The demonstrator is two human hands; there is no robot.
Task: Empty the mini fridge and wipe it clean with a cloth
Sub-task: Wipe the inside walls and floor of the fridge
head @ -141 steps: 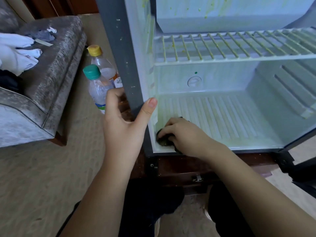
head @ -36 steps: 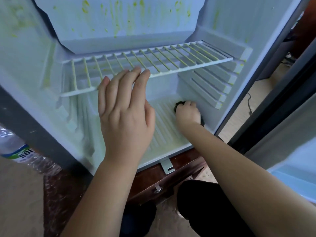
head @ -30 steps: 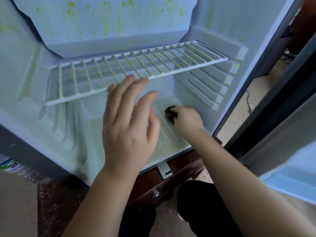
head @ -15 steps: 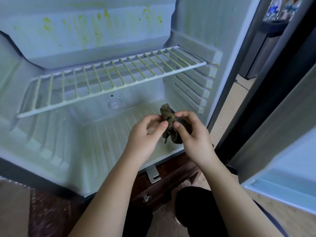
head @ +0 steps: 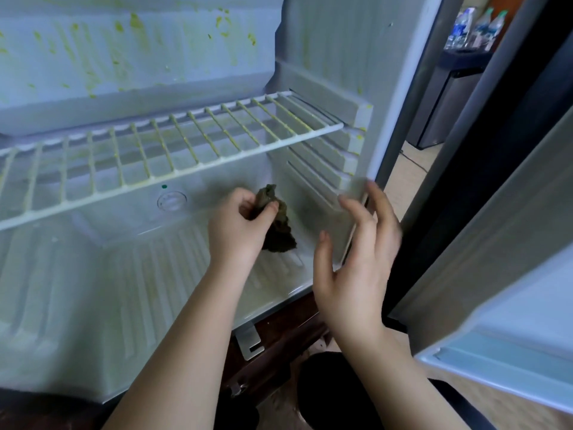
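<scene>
Cloth (head: pixel 277 226) is changing hands. Half a second ago both were on it; now the right hand (head: pixel 356 262) is letting go and moving off right, and the left hand (head: pixel 238 231) is taking it alone. Left hand is pinching the cloth's top end between thumb and curled fingers. The rest is hanging down and to the right of that hand, long axis roughly vertical. Its lower end is sitting low over the ribbed floor (head: pixel 161 274) near the back right corner; can't tell if it's touching. Right hand is hovering with fingers spread, holding nothing, just beside the front edge of the right wall (head: pixel 335 48).

Mini fridge (head: pixel 46 305) is showing no contents, and the wire shelf (head: pixel 186 141) is carrying nothing. Green splatter is showing on the upper panel (head: pixel 139 57) and the shelf bars, all up and left of the cloth.

My read: left hand is nearer, so the next wipe is probably heading up-left.
</scene>
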